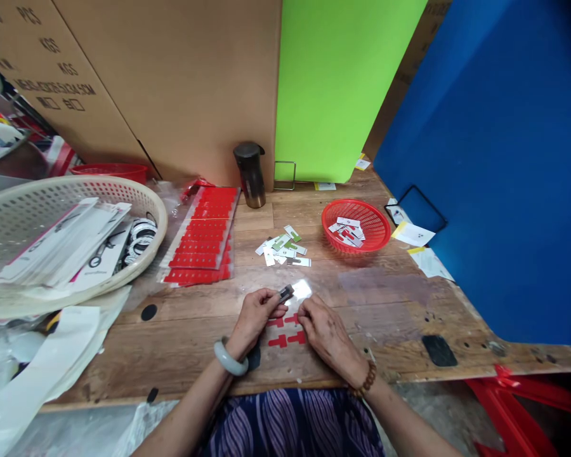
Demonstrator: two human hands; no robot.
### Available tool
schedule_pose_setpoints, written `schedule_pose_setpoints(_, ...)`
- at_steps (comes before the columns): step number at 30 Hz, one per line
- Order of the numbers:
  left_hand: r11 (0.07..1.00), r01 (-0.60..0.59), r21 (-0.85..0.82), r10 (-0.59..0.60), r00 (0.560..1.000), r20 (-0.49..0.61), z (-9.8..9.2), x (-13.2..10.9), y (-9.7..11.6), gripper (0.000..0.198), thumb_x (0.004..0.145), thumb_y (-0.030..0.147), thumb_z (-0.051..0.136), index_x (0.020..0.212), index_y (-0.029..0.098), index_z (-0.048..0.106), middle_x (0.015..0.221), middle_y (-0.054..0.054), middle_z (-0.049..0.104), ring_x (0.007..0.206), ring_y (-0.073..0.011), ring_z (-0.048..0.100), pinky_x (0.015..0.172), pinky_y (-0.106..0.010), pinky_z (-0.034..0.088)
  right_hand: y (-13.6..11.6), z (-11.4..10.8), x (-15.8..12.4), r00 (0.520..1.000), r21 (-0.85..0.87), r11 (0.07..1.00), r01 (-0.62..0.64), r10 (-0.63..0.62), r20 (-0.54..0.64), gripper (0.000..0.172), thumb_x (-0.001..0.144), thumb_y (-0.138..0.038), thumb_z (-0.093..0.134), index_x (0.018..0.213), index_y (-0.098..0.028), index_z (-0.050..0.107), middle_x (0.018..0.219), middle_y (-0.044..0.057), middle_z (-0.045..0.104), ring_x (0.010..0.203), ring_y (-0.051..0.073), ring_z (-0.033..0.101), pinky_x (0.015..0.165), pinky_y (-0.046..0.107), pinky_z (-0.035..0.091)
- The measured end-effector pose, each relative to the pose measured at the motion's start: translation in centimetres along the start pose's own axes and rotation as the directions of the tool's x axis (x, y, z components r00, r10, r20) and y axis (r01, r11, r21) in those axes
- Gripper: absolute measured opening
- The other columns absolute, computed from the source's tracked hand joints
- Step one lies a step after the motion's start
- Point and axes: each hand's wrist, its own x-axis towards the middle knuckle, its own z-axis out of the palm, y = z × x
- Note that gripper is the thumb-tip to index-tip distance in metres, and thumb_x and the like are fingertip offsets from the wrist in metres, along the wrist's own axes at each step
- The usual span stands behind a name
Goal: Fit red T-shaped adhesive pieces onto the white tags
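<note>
Fingers of the left hand (pixel 257 315) pinched a small grey rectangular tab (pixel 286 292), long axis slanting up-right, just above the wooden table (pixel 385 304); the right hand (pixel 324 328) curled onto a clear sheet of red T-shaped stickers (pixel 285 331), grip unclear.

Red basket (pixel 378 236), green board (pixel 342 82), blue board (pixel 499 158), cream basket (pixel 52 190), purple striped cloth (pixel 295 422)
</note>
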Motion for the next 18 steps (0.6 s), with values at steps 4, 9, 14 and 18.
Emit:
schedule_pose_setpoints(4,0.999,0.022,-0.047,-0.024,0.999,-0.032,0.1,0.3,-0.3,0.022,0.068,0.022,0.075,0.079,0.01,0.061,0.064,-0.004,0.069,0.062,-0.0142,0.069,0.06,-0.019,0.054,0.0,1.0,-1.0,0.993,0.022,0.999,0.037,-0.035,-0.11,0.022,0.089,-0.009,0.038,0.096,-0.019,0.055,0.091,0.007,0.053,0.084,0.019,0.051,0.075,0.032,0.042)
schedule_pose_setpoints(9,0.995,0.055,-0.079,-0.058,0.998,-0.031,0.1,0.4,-0.2,0.022,0.067,0.015,0.075,0.083,0.01,0.06,0.069,-0.007,0.071,0.065,-0.0154,0.07,0.06,-0.019,0.055,-0.1,1.5,-1.2,0.991,0.058,0.998,-0.003,0.011,-0.136,0.019,0.089,-0.01,0.041,0.085,-0.02,0.057,0.088,0.006,0.053,0.084,0.019,0.051,0.076,0.032,0.042)
schedule_pose_setpoints(14,0.996,0.054,-0.075,-0.056,0.998,-0.032,0.3,0.3,-0.2,0.018,0.07,0.008,0.07,0.085,0.009,0.06,0.069,-0.007,0.07,0.064,-0.0143,0.07,0.058,-0.018,0.054,-0.4,1.0,-0.7,0.991,0.073,0.996,-0.046,0.055,-0.121,0.015,0.084,-0.008,0.047,0.075,-0.02,0.051,0.083,0.003,0.051,0.083,0.019,0.049,0.076,0.033,0.04)
schedule_pose_setpoints(18,0.996,0.042,-0.074,-0.045,0.998,-0.044,0.4,0.4,-0.2,0.018,0.07,0.007,0.07,0.085,0.009,0.061,0.069,-0.006,0.07,0.064,-0.0138,0.069,0.06,-0.018,0.055,-0.6,0.4,-1.1,0.998,0.154,0.988,-0.02,0.029,-0.054,0.015,0.085,-0.009,0.044,0.076,-0.02,0.048,0.083,0.003,0.05,0.083,0.019,0.047,0.078,0.034,0.038)
